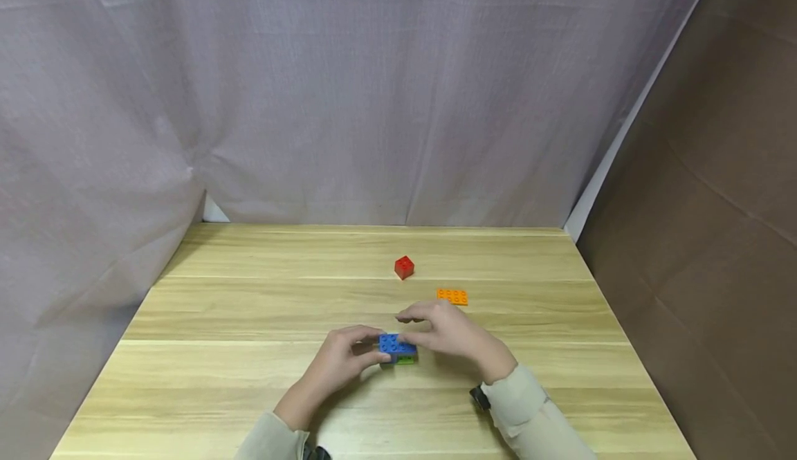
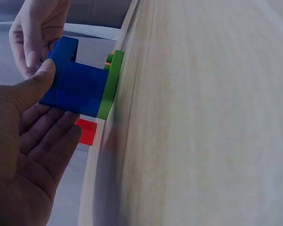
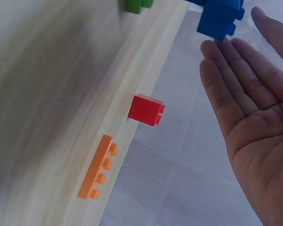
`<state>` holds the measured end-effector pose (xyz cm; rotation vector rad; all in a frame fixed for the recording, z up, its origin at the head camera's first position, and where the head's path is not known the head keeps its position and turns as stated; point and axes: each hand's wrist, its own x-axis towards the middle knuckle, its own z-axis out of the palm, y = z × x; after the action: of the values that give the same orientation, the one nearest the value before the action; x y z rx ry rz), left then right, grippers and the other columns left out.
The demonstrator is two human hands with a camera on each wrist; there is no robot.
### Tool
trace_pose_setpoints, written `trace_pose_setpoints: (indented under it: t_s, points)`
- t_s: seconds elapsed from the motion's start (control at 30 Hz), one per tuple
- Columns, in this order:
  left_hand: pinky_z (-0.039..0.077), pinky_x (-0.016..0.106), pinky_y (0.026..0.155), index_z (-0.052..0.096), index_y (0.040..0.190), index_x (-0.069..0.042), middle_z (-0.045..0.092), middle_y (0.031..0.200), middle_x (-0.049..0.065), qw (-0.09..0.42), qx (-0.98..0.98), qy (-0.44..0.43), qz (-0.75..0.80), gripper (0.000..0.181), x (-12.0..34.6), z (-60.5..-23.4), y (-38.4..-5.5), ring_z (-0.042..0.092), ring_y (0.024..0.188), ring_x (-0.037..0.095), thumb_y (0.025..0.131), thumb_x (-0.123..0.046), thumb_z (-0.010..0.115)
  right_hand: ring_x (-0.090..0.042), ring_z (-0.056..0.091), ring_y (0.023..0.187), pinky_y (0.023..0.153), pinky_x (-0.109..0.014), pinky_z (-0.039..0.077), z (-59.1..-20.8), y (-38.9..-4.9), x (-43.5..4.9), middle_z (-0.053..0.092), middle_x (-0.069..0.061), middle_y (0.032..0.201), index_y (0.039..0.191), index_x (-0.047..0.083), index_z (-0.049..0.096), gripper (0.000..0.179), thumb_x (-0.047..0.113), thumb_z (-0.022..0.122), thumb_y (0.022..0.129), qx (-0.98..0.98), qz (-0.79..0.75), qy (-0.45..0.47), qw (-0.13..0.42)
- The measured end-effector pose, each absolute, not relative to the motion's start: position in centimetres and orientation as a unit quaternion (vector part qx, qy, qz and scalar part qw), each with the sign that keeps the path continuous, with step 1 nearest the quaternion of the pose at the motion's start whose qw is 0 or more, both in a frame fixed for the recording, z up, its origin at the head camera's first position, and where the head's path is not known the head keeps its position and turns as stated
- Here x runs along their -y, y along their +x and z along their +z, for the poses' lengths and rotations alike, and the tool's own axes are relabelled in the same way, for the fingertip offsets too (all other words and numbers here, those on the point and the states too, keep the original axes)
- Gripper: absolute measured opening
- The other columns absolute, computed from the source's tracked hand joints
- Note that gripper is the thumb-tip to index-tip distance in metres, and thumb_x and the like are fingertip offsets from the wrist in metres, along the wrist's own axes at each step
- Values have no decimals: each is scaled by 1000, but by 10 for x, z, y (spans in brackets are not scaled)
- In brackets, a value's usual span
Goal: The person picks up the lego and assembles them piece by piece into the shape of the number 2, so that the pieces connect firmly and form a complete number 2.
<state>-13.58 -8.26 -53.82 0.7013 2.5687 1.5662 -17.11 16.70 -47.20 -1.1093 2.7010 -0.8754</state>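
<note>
A stack of toy building bricks stands on the table, with a blue brick (image 1: 389, 342) on top. The left wrist view shows another blue brick (image 2: 82, 89) below it, on a green plate (image 2: 111, 87). The top brick juts past the lower one. My left hand (image 1: 345, 357) pinches the left end of the blue bricks between thumb and fingers. My right hand (image 1: 447, 328) hovers at the stack's right side, fingers extended and thumb apart. Nothing is gripped in it in the right wrist view; whether its fingertips touch the top brick, I cannot tell.
A red brick (image 1: 404, 268) sits farther back on the wooden table (image 1: 249, 294). An orange plate (image 1: 452, 297) with studs up lies just beyond my right hand. Grey cloth (image 1: 373, 100) hangs behind the table, and a brown panel (image 1: 703, 204) borders the right side.
</note>
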Motion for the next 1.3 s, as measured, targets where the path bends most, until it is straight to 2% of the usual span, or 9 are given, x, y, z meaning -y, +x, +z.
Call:
trace_pose_setpoints:
  t_s: [0.33,0.47,0.63,0.93,1.1,1.3]
  points:
    - [57,24,89,74,115,-18,72,116,-3,23,-833,222,506,42,84,-542,-132,70,101,12,82,-42,81,-16,66,108,93,-36,57,-480,-195,-166,72,2,119,122,15,72,35,35,73,94,-899,-330,-287,-14]
    - [56,22,89,74,115,-18,72,117,-4,33,-829,217,514,42,84,-543,-132,70,102,12,81,-41,82,-20,68,107,91,-38,58,-486,-205,-165,72,-4,119,121,9,73,37,33,75,92,-910,-334,-241,-41]
    - [56,22,89,74,116,-19,72,117,-5,37,-829,213,515,42,83,-542,-132,69,102,11,81,-41,83,-27,68,109,93,-42,57,-491,-218,-162,71,-8,120,120,5,72,37,31,75,93,-925,-333,-179,-45]
    - [58,22,87,74,116,-18,72,116,-1,27,-827,220,517,43,82,-542,-134,70,98,9,81,-42,82,-34,68,104,90,-48,58,-493,-238,-156,72,-17,114,119,-2,71,43,28,78,89,-937,-309,-127,-101]
    - [58,23,87,74,116,-18,72,116,0,29,-825,217,522,43,81,-541,-134,71,98,11,80,-42,82,-35,68,106,91,-48,57,-500,-248,-154,71,-19,114,121,-3,69,47,30,79,88,-946,-292,-100,-101]
    - [57,23,88,74,116,-20,72,116,-2,35,-821,212,528,43,81,-539,-134,70,100,10,80,-42,82,-37,64,114,100,-47,53,-509,-258,-152,69,-20,122,125,-2,68,52,33,78,88,-954,-276,-83,-83]
